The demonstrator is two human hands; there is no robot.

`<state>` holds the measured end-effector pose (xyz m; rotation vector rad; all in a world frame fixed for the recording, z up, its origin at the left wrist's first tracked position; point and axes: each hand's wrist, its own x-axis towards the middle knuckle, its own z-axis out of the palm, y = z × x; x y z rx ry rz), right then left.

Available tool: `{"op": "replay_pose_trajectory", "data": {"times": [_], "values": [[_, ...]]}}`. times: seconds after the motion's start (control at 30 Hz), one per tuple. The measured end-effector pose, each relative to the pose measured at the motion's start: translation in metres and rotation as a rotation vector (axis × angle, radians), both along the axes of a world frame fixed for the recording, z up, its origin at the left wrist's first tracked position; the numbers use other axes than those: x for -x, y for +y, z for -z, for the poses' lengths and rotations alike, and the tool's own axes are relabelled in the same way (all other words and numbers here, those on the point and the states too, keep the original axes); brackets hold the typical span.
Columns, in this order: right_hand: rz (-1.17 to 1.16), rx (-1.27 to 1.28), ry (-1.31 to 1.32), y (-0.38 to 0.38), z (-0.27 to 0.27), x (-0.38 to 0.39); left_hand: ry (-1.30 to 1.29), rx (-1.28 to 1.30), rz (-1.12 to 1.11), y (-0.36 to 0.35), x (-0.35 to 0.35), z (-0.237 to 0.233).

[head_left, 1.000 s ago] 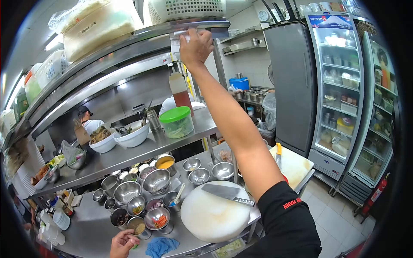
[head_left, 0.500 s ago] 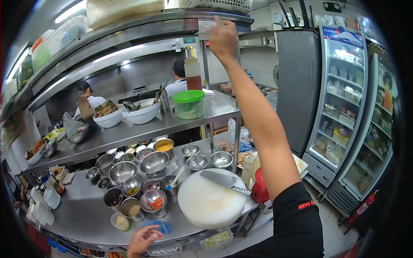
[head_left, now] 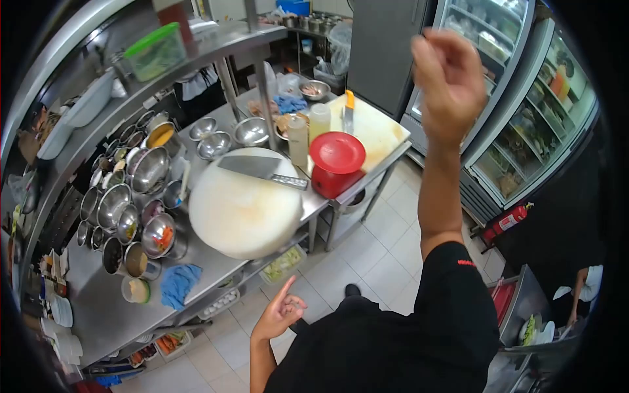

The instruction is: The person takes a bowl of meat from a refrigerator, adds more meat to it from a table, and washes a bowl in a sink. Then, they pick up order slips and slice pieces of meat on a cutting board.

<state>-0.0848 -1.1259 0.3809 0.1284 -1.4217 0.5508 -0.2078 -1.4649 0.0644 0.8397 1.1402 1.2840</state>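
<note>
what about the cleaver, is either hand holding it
No, the cleaver lies on the round white chopping board, apart from both the left hand and the raised right hand.

Commercial kitchen, steel counter (head_left: 98,311), metal bowls (head_left: 150,169), glass-door fridges (head_left: 527,128)

You are facing room over the near half of the round board (head_left: 242,223); a cleaver (head_left: 252,167) is lying across its far part, steel bowls (head_left: 149,169) are crowding its left, a red container (head_left: 337,167) is blocking its right.
</note>
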Motion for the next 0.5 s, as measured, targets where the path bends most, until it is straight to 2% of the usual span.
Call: {"op": "replay_pose_trajectory", "data": {"times": [0.13,0.2,0.23,0.3,0.37,0.4,0.47,0.5], "values": [[0.157,0.191,-0.177,0.035,0.085,-0.12,-0.015,0.123,0.103,0.084,-0.046,0.02],[0.205,0.358,-0.328,0.071,0.14,-0.188,0.117,0.094,0.286,0.137,-0.075,0.03],[0.224,0.446,-0.436,0.096,0.169,-0.225,0.096,0.096,0.244,0.172,-0.094,0.031],[0.32,0.624,-0.675,0.134,0.217,-0.277,0.425,0.108,0.38,0.234,-0.132,0.034],[0.261,0.763,-0.835,0.156,0.257,-0.316,0.369,-0.076,0.357,0.288,-0.174,0.063],[0.218,0.849,-0.859,0.163,0.271,-0.331,0.366,-0.062,0.322,0.312,-0.196,0.061],[0.132,1.011,-0.923,0.183,0.304,-0.367,0.299,-0.07,0.468,0.364,-0.233,0.056],[0.088,1.097,-0.955,0.198,0.317,-0.382,0.324,-0.011,0.492,0.384,-0.245,0.035]]}}
